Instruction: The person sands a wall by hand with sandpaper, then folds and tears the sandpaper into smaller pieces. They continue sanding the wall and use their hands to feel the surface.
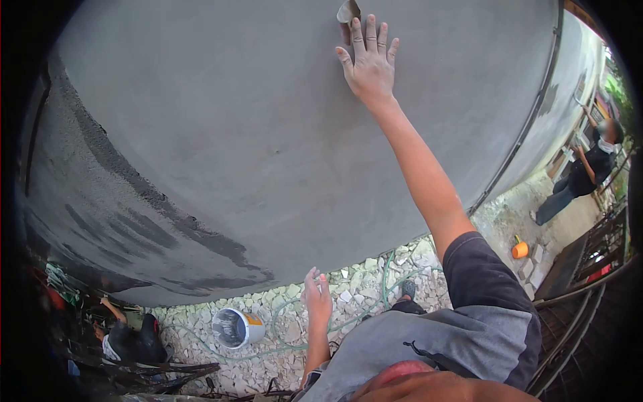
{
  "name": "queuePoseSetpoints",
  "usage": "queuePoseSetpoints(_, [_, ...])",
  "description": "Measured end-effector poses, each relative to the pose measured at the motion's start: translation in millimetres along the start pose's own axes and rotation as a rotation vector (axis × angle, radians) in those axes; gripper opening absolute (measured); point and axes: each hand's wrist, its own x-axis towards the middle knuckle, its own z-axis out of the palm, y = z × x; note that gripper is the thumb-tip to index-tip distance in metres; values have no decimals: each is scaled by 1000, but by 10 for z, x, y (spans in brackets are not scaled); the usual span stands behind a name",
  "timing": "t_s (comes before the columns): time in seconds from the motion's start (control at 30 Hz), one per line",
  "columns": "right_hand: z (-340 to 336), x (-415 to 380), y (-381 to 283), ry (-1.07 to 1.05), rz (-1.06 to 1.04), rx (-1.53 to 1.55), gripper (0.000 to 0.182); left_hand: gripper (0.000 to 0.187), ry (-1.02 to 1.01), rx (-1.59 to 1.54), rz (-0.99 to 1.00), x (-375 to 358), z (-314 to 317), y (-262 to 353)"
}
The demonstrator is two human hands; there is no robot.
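My right hand is raised at the end of a stretched arm, high on the grey plastered wall. Its back faces me, and its fingers are spread with dust on them. By the index finger is a small, pale, thin curved piece; its kind cannot be made out, and the fingers partly cover it. Down near the foot of the wall, my left hand is held up over the rubble, dusty, fingers extended and nothing visible in them. To its left stands a white bucket with grey residue inside.
Broken stones cover the ground, crossed by a green hose. Darker, damp-looking streaks mark the wall's lower left. One person reaches up the wall at right, near an orange dipper. Another person is low at left.
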Motion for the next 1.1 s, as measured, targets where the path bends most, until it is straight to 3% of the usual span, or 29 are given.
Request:
queuePoseSetpoints(0.2, [-121,134,-66,142,-30,15,66,55,-27,-8,9,46,15,-10])
queuePoseSetpoints(0.5, [-126,323,-5,322,-41,17,24,56,-17,-2,31,94,-37,46])
queuePoseSetpoints(0.57, [-112,171,-160,254,-310,130,17,56,-17,5,42,88,-30,29])
queuePoseSetpoints(0.63, [-185,-184,-371,-12,-741,152,18,54,-7,-9,36,83,-24,21])
queuePoseSetpoints(0.7, [-362,-605,-555,-277,-844,620,15,52,13,-29,58,95,-25,58])
queuePoseSetpoints(0.83, [-860,-1060,-531,-491,-427,786,15,48,104,-118,114,71,-74,152])
queuePoseSetpoints(0.9, [-1144,-1458,-475,-811,-15,850,15,48,131,-119,144,85,-67,115])
queuePoseSetpoints(0.97, [-1357,-1996,-525,-947,275,1210,16,47,159,-121,182,110,-52,119])
queuePoseSetpoints(1.1, [-1775,-3129,-679,-1237,443,1283,14,50,3,-203,138,138,21,168])
